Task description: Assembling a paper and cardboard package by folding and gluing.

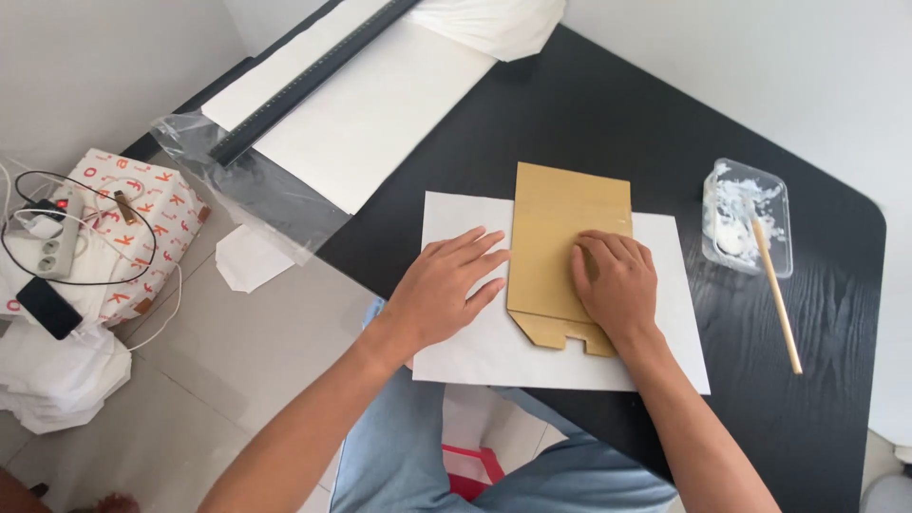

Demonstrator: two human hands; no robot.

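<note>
Brown paper bag (560,237), folded flat, lies on a white sheet (674,313) near the front edge of the black table (608,114); its notched bottom flap points toward the person. Right hand (616,283) rests palm down on the lower right part of the bag, fingers bent and close together, pressing the surface, nothing gripped. Left hand (445,285) lies flat and open on the white sheet, fingers spread, fingertips touching the bag's left edge; it holds nothing. To the right of the sheet, apart from it, stands a clear plastic tub (747,215) with white paste inside; a wooden stick (777,293) leans out of the tub and rests on the table. At the far end of the table: a larger white sheet (370,114) with a long black ruler (313,81) laid across it, and a clear plastic sleeve (252,185) hanging over the table's left edge. On the floor to the left: a patterned white-and-orange bag (152,204), a power strip (59,245) with cables, a dark phone (47,307).
</note>
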